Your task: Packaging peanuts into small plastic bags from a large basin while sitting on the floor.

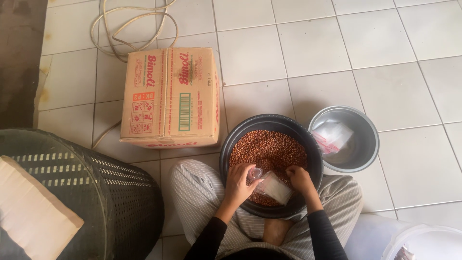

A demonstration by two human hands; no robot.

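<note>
1. Seated cross-legged on a white tiled floor (313, 53), a person works over a black basin (231, 139) of reddish-brown peanuts (269, 149) at lower centre of the frame.
2. Left hand (239, 180) curls its fingers around a small clear cup (255, 173), tipped at the mouth of a clear plastic bag (275, 188).
3. Right hand (299, 178) pinches the bag's far edge, holding it just above the peanuts.
4. Right of the basin, touching it, a grey metal bowl (365, 149) holds more plastic bags (332, 136).
5. A cardboard box (171, 96) stands at upper left, with a cream cable (134, 24) coiled behind it.
6. A black mesh basket (96, 188) fills the lower left.
</note>
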